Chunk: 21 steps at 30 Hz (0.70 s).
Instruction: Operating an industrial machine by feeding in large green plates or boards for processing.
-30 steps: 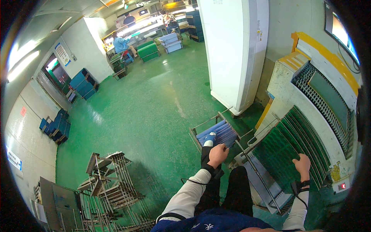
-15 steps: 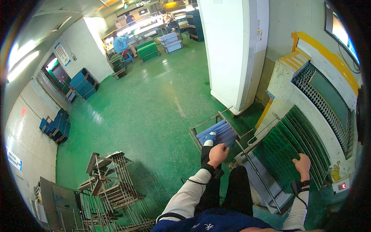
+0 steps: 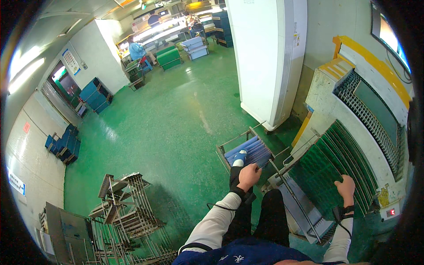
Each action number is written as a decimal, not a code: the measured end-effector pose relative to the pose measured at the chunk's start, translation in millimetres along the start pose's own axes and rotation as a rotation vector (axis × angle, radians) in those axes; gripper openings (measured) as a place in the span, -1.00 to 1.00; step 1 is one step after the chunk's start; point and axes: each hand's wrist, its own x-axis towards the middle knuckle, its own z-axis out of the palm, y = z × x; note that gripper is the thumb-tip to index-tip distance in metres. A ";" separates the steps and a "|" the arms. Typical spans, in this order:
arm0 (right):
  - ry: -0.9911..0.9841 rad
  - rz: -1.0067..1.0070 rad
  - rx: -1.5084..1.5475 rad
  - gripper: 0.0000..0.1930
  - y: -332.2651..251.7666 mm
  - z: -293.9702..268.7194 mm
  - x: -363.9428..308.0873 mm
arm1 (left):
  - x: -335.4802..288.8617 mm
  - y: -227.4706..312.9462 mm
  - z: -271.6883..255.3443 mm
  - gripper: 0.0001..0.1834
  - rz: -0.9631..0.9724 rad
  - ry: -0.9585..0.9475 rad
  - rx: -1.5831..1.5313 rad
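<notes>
My left hand (image 3: 250,177) is curled into a loose fist above my left leg, with nothing showing in it. Just beyond it, a blue-and-white shoe (image 3: 240,157) is against a small metal rack (image 3: 234,144) of blue panels (image 3: 256,152). On the right, my right hand (image 3: 346,189) has its fingers bent round the edge of a green panel (image 3: 314,176), the thumb toward me hidden in part. That panel leans in a wire rack (image 3: 295,194) in front of several more green panels (image 3: 353,154). A pale sheet (image 3: 302,205) lies at the rack's lower side.
A slotted machine (image 3: 375,106) with a yellow edge stands at the right, beside a tall white cabinet (image 3: 260,57). Stacked metal racks (image 3: 126,203) occupy the floor at left. Blue crates (image 3: 96,95) line the left wall. People (image 3: 137,49) sit at a lit bench far back.
Both of my hands keep their places. At the far bench, a person in dark clothing has shifted a little to the right, and the one in light blue has moved slightly.
</notes>
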 end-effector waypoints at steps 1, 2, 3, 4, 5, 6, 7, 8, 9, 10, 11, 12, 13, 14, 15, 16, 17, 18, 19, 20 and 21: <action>-0.024 0.008 0.006 -0.48 -1.7 -2.0 0.1 | -0.1 0.0 -0.2 -0.72 -0.008 -0.006 0.003; -0.024 0.008 0.006 -0.48 -3.7 -3.6 -0.3 | -0.2 0.0 -0.4 -0.72 -0.008 -0.006 0.003; -0.030 0.019 0.009 -0.48 -5.8 -5.1 -0.8 | -0.2 0.0 -0.5 -0.72 -0.008 -0.010 0.002; -0.036 0.030 0.013 -0.48 -6.9 -5.9 -1.1 | -0.1 -0.5 -0.3 -0.72 -0.008 -0.013 0.001; -0.036 0.029 0.013 -0.48 -6.7 -5.7 -1.0 | -0.2 -1.0 0.0 -0.72 -0.008 -0.013 0.001; -0.034 0.026 0.008 -0.47 -6.2 -5.3 -0.9 | -0.4 -1.4 0.4 -0.71 -0.006 -0.005 -0.001; -0.032 0.023 0.001 -0.47 -5.7 -5.1 -1.0 | -0.7 -1.4 0.6 -0.71 -0.003 0.002 -0.004; -0.032 0.024 0.001 -0.47 -6.0 -5.2 -1.4 | -0.5 -1.4 0.7 -0.71 -0.003 0.001 -0.004; -0.027 0.024 0.006 -0.46 -6.6 -5.4 -1.9 | 0.0 -1.5 0.7 -0.71 -0.005 -0.001 -0.002; -0.022 0.025 0.010 -0.46 -6.9 -5.6 -2.2 | 0.1 -1.8 1.0 -0.71 -0.007 -0.003 0.001; -0.023 0.025 0.010 -0.46 -6.4 -4.9 -2.1 | 0.1 -2.1 1.4 -0.71 -0.007 -0.003 0.001; -0.022 0.026 0.005 -0.45 -5.5 -3.8 -1.9 | 0.2 -2.4 1.8 -0.71 -0.010 -0.001 -0.002; -0.020 0.026 0.001 -0.45 -4.9 -3.3 -1.6 | 0.4 -3.0 2.2 -0.72 -0.012 0.002 -0.005; -0.020 0.026 0.001 -0.45 -4.8 -3.4 -1.3 | 0.4 -3.8 2.4 -0.72 -0.012 0.002 -0.005; -0.028 0.023 0.000 -0.45 -4.9 -3.6 -0.9 | 0.3 -4.6 2.7 -0.72 -0.011 0.001 -0.004; -0.036 0.022 -0.002 -0.45 -4.6 -3.7 -0.8 | 0.4 -4.6 2.7 -0.72 -0.010 -0.002 -0.004; -0.036 0.022 -0.002 -0.45 -4.3 -3.7 -0.9 | 0.3 -4.5 2.9 -0.72 -0.009 -0.003 -0.004; -0.032 0.020 0.001 -0.44 -4.1 -3.6 -1.1 | 0.2 -4.3 3.1 -0.72 -0.009 0.003 -0.007; -0.028 0.018 0.004 -0.44 -3.8 -3.6 -1.4 | 0.1 -4.3 3.1 -0.72 -0.009 0.009 -0.009; -0.028 0.018 0.004 -0.44 -3.1 -2.9 -1.2 | 0.3 -4.3 3.1 -0.72 -0.009 0.009 -0.009; -0.024 0.016 0.002 -0.45 -2.0 -1.8 -0.6 | 0.6 -4.3 3.0 -0.72 -0.012 0.006 -0.005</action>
